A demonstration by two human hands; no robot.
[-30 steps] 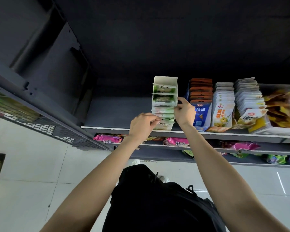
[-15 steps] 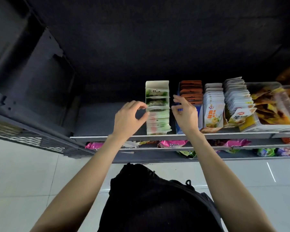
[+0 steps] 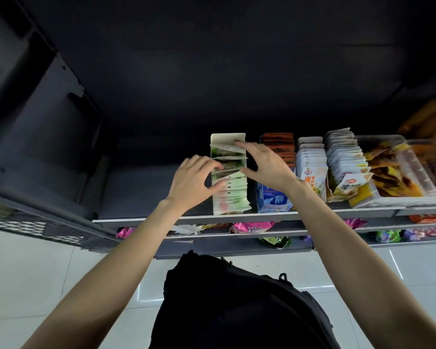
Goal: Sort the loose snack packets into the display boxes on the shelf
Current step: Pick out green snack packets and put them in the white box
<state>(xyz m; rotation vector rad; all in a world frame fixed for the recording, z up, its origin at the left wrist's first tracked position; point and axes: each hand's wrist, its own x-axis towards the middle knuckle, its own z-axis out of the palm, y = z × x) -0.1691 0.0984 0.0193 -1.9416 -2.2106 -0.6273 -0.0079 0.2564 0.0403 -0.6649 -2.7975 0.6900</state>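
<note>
The left hand (image 3: 191, 180) has climbed from the front lip of the shelf (image 3: 237, 215) to the left flank of the green packet box (image 3: 229, 172), fingers loosely curled, tips touching the packets and gripping nothing I can make out. That box sits at about 12 o'clock in view, upright, its packets fanned front to back. The right hand (image 3: 264, 165) has slid to the box's back end, fingers spread wide over the rear packets. Both hands seem to be squaring the row. The blue box (image 3: 272, 200) stands just beside it, toward 1 o'clock.
</note>
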